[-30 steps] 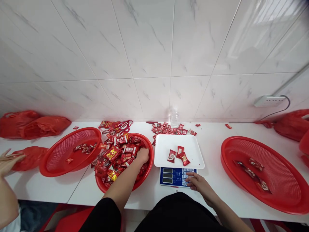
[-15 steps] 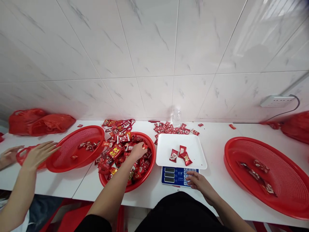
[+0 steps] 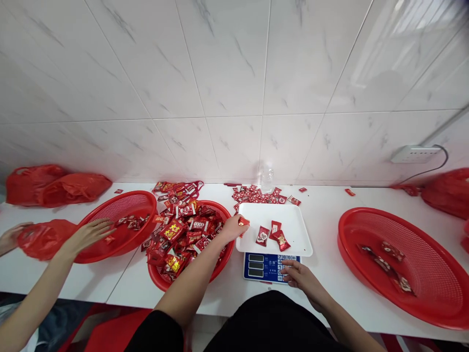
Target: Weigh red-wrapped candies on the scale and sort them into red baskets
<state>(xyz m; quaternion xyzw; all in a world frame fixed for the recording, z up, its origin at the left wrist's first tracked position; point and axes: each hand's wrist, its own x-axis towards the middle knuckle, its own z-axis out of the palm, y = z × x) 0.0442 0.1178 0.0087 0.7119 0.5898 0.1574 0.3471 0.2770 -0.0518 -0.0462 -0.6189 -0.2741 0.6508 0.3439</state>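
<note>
My left hand [image 3: 234, 229] pinches a small red wrapped candy [image 3: 243, 222] over the left edge of the white tray [image 3: 293, 217]. Several red wrapped candies [image 3: 281, 240] lie in the middle of that tray. It sits on a blue digital scale [image 3: 271, 264] with a keypad and dark display windows. My right hand [image 3: 301, 277] rests by the scale's keypad, fingers loosely bent and apart, holding nothing. Left of the scale, under my left forearm, stands a red basket [image 3: 229, 249] heaped with red and gold wrapped snacks [image 3: 174, 230].
At left, a co-worker's hand [image 3: 90, 234] reaches over another red basket [image 3: 120, 198], the other hand at a red plastic bag [image 3: 44, 239]. A wide red basket [image 3: 436, 254] with several snacks stands right. Small red packets [image 3: 252, 194] and a clear bottle [image 3: 267, 178] lie behind the tray.
My left hand has moved right, out of the heaped basket to the tray's edge, with a candy in it. The co-worker's hand has moved right over its basket. My right hand stays put.
</note>
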